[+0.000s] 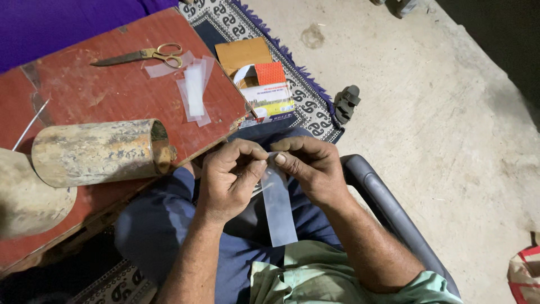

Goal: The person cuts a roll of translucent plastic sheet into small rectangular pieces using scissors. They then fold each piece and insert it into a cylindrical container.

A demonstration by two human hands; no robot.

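2 hands pinch 1 clear plastic strip above the lap

The left hand (228, 179) and right hand (312, 168) both grip the top of the clear strip (278, 211) with thumb and fingers; it hangs down between them, near the red table (84, 84) with scissors (143, 55)

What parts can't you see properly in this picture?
All in the head view:
- Top end of the clear strip: pinched between the left hand and right hand, whose fingers cover it.
- Pale rounded object: cut off by the left edge.
- Red-trimmed bag: cut off at the right edge.
- Thin metal rod: its lower end goes behind the metal cylinder.
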